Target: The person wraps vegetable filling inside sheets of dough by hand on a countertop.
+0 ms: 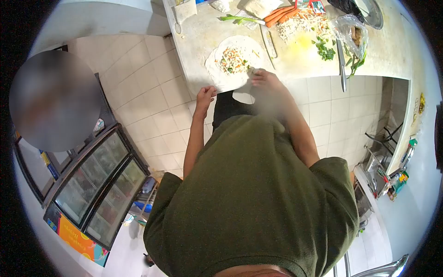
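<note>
I watch 2 bare hands working at the wrapper. The left hand (205, 98) has its fingers curled in close together at the near left edge of the wrapper (240, 40); I can't tell from here whether they grip that edge. The right hand (268, 81) is at the wrapper's right side, fingers bent toward its edge, slightly blurred; I can't tell whether they pinch anything.

The wrapper lies flat on the counter (194, 55), close to the near edge, and carries a loose mound of filling (233, 61) with white, orange and green bits. Just beyond the wrapper I see a green onion (240, 19), and beyond it to the right, a bunch of carrots (279, 15). Further right of the wrapper come a pile of shredded vegetables (293, 30), chopped greens (326, 52) and a knife (342, 64), its handle jutting past the counter's near edge. Farther right from the wrapper than the greens sits a clear plastic bag (349, 28). Well left of the wrapper, past the tiled floor (159, 87), stands a glass-fronted cabinet (94, 182).
</note>
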The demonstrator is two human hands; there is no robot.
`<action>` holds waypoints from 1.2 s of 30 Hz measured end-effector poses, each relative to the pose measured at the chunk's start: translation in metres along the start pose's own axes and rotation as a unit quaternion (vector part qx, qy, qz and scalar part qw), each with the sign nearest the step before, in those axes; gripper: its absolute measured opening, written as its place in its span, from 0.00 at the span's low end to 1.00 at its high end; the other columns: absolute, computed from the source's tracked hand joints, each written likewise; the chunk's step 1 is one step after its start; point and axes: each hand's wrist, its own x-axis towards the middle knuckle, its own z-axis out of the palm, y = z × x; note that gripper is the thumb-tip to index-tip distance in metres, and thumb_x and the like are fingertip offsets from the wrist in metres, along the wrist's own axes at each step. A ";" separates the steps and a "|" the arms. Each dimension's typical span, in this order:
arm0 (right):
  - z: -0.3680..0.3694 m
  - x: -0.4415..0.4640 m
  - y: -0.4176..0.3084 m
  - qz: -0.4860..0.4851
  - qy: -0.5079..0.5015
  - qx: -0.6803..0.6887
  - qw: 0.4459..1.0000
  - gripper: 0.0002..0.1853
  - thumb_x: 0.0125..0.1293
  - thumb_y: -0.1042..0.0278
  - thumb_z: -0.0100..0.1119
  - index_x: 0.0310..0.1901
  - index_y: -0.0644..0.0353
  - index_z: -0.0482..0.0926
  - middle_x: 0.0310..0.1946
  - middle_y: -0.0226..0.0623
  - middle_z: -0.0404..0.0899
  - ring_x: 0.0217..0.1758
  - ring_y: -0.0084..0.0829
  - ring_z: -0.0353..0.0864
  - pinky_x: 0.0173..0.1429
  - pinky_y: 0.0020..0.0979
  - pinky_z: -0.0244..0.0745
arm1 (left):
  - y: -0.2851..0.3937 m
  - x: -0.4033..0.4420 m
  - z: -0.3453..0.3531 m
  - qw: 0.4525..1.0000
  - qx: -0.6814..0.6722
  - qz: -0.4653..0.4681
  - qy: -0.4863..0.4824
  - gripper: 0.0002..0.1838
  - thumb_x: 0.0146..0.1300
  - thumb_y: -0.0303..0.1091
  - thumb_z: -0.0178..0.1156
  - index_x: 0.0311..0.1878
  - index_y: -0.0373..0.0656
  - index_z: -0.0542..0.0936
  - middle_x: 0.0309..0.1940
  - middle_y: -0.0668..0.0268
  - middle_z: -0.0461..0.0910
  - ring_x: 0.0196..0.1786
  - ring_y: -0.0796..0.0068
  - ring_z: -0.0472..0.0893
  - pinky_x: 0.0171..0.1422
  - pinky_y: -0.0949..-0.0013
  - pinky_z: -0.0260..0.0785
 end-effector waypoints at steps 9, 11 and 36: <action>-0.010 0.027 -0.058 -0.176 0.067 -0.293 0.937 0.22 0.69 0.53 0.65 0.45 0.69 0.79 0.35 0.42 0.85 0.35 0.33 0.87 0.36 0.33 0.83 | -0.012 -0.005 0.008 0.993 -0.054 0.024 0.102 0.18 0.72 0.42 0.62 0.56 0.39 0.78 0.50 0.62 0.84 0.47 0.72 0.84 0.51 0.64 0.76; 0.001 0.043 -0.079 -0.259 0.132 -0.466 0.836 0.16 0.70 0.62 0.62 0.49 0.68 0.81 0.42 0.46 0.86 0.41 0.36 0.89 0.45 0.35 0.83 | -0.018 -0.001 0.013 0.987 -0.047 0.060 0.142 0.21 0.70 0.44 0.66 0.57 0.39 0.77 0.48 0.62 0.84 0.47 0.72 0.84 0.51 0.65 0.76; -0.020 0.144 -0.084 -0.410 0.038 -0.626 0.662 0.18 0.64 0.57 0.60 0.46 0.65 0.81 0.43 0.58 0.84 0.48 0.56 0.84 0.53 0.51 0.76 | -0.012 0.053 0.082 0.931 0.105 0.112 0.332 0.13 0.64 0.38 0.63 0.43 0.37 0.81 0.42 0.50 0.85 0.48 0.49 0.84 0.53 0.54 0.76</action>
